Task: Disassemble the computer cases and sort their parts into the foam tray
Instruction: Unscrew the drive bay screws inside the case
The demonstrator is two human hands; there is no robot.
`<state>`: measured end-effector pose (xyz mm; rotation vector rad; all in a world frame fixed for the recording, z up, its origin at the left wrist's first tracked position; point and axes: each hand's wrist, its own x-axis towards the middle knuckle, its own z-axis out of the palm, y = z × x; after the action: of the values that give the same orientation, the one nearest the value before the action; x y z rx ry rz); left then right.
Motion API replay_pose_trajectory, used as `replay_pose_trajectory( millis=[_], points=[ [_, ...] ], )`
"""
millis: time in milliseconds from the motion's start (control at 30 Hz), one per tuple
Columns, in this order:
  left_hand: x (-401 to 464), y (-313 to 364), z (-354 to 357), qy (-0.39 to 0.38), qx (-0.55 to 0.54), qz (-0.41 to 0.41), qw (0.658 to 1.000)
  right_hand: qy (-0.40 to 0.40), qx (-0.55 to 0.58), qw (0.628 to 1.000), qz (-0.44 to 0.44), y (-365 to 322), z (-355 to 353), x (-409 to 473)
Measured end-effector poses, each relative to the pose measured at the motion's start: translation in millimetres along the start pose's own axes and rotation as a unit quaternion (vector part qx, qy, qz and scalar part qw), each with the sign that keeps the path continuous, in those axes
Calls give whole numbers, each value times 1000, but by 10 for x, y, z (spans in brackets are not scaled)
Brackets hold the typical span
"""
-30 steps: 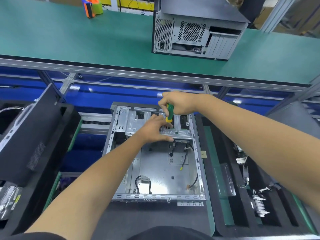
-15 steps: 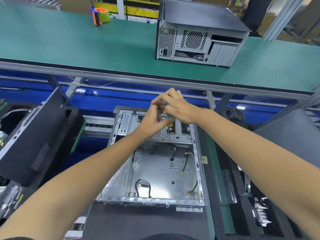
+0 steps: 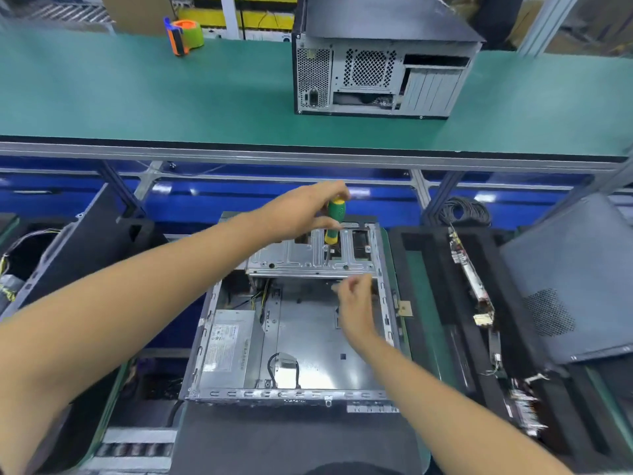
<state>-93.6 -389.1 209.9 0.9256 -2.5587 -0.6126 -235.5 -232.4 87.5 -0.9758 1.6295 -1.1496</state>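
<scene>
Bare shiny metal case (image 3: 308, 341), matt foam tray (image 3: 435, 269)

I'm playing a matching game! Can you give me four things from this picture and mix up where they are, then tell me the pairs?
Things:
1. screwdriver
2. tape dispenser
3. closed computer case
4. power supply

Places:
A. inside the open case, near left corner
B. in the left hand
C. far left on the green bench
D. upright on the green bench, right of centre

Pairs: 1-B, 2-C, 3-D, 4-A

Bright even overhead light, wide-angle edge bending, slight motion blur.
</scene>
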Motion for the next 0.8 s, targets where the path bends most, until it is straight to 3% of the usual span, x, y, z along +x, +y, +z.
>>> replay_pose_trajectory(
  millis=[67,133,233,300,400,567,633,800],
  points=[
    [63,2,-104,-35,57,24,997,-91,59,984,140,270,46,-95],
    [104,44,-208,-69,108,64,990,-121,174,950,230,379,74,-58],
    [208,153,-355,-122,232,153,953,-78,345,901,250,311,79,152],
    [285,234,-417,-168,319,189,913,-25,400,882,247,244,72,309],
    [343,380,-453,-233,425,209,849,35,419,868,263,144,80,456],
    [358,543,-408,-253,538,221,773,94,392,866,296,80,112,550],
    [395,580,-449,-262,554,211,761,100,386,870,292,113,101,577],
    [464,603,-484,-283,517,109,801,66,347,888,295,171,61,579]
  ],
)
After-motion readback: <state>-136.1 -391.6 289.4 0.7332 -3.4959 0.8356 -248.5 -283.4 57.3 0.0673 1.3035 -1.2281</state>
